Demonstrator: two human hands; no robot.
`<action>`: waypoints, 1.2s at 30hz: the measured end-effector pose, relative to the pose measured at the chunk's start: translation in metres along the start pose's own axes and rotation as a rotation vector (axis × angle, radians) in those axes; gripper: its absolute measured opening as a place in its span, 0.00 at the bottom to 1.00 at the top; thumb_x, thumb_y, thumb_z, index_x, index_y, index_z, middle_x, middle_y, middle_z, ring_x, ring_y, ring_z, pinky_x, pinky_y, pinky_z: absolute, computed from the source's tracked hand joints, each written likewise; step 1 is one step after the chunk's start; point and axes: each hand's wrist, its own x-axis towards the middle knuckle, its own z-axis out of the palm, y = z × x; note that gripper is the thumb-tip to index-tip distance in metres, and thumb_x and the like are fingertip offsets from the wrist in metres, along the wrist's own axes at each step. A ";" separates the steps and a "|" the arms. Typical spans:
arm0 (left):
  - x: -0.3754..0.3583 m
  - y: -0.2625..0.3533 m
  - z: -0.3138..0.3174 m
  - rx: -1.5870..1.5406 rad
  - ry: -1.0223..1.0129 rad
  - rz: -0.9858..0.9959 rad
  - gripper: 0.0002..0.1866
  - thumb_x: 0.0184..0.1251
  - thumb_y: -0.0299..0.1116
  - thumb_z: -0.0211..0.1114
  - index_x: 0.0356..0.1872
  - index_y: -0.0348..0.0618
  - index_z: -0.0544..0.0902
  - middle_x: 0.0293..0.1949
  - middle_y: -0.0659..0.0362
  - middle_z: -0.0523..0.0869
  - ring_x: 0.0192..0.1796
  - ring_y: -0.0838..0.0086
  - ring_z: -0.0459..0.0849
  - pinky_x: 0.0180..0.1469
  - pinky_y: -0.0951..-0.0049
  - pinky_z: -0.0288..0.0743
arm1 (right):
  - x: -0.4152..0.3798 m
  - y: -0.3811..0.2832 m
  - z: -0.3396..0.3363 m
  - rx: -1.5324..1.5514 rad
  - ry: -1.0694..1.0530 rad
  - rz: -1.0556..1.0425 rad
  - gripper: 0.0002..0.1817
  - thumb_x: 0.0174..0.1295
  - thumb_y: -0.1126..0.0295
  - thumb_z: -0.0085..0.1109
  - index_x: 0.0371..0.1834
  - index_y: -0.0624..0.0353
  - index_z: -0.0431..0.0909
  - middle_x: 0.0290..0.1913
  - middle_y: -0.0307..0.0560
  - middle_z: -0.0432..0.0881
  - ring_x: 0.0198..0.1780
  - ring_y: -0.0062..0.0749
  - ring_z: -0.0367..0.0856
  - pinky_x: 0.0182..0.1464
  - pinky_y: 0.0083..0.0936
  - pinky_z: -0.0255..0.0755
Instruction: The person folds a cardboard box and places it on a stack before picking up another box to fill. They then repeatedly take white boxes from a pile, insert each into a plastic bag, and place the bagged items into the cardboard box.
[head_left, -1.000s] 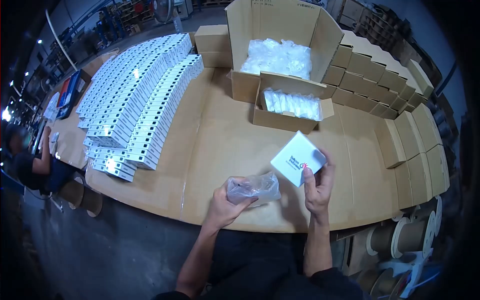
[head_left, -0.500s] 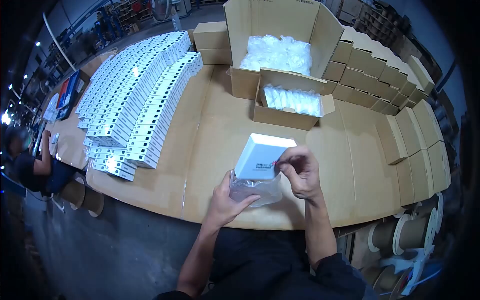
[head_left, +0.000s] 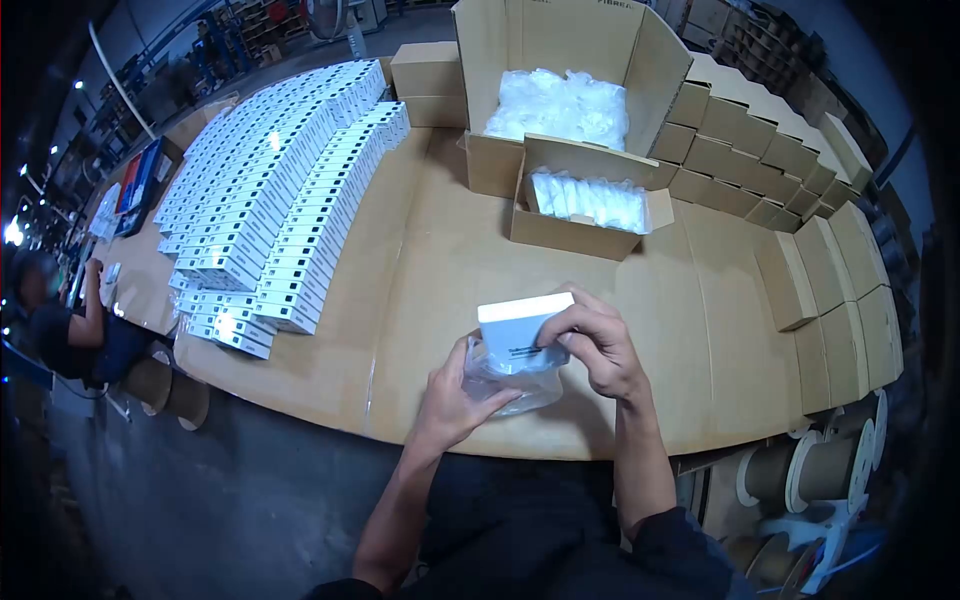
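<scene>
A small white box (head_left: 508, 338) with printed text stands tilted at the mouth of a clear plastic bag (head_left: 530, 392), its lower part inside. My left hand (head_left: 450, 402) is closed around the bag's left side, thumb across its front. With fingers bent over the box's upper right side, my right hand (head_left: 598, 345) grips the box. Beyond my hands, an open carton (head_left: 570, 236) holds several bagged white packs (head_left: 588, 200).
Stacked white boxes (head_left: 300, 210) cover the table's left side. Behind the carton, a large open carton (head_left: 493, 165) contains clear plastic bags (head_left: 560, 105). Brown cartons (head_left: 840, 260) line the right edge. A seated person (head_left: 65, 330) is at far left; cable reels (head_left: 830, 465) stand below right.
The white box has moved down into the plastic bag. My right hand has shifted from its right edge to grip it nearer the top; my left hand stays on the bag.
</scene>
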 end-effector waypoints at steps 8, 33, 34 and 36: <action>0.002 -0.010 -0.004 -0.256 0.012 -0.045 0.46 0.52 0.27 0.85 0.71 0.32 0.66 0.61 0.49 0.80 0.64 0.67 0.82 0.66 0.66 0.78 | 0.008 0.003 0.015 -0.006 -0.146 0.079 0.14 0.59 0.71 0.65 0.48 0.60 0.84 0.44 0.50 0.82 0.47 0.42 0.82 0.54 0.35 0.74; -0.007 -0.056 0.001 -0.812 0.270 -0.148 0.25 0.89 0.35 0.45 0.76 0.30 0.64 0.69 0.51 0.77 0.69 0.69 0.77 0.73 0.66 0.69 | -0.039 0.041 0.080 0.532 0.519 0.610 0.08 0.68 0.80 0.67 0.46 0.69 0.80 0.49 0.46 0.85 0.48 0.21 0.84 0.54 0.19 0.78; -0.007 -0.061 0.002 -0.758 0.289 -0.146 0.24 0.89 0.34 0.45 0.76 0.30 0.65 0.68 0.51 0.77 0.68 0.70 0.77 0.72 0.68 0.69 | -0.038 0.039 0.083 0.526 0.539 0.613 0.07 0.68 0.81 0.67 0.45 0.68 0.80 0.50 0.47 0.85 0.49 0.22 0.83 0.55 0.20 0.78; -0.006 -0.062 0.002 -0.640 0.320 -0.123 0.23 0.88 0.31 0.45 0.76 0.30 0.66 0.67 0.51 0.78 0.67 0.72 0.77 0.70 0.70 0.70 | -0.038 0.038 0.086 0.511 0.577 0.623 0.06 0.67 0.82 0.67 0.44 0.66 0.80 0.53 0.50 0.85 0.52 0.24 0.83 0.58 0.21 0.77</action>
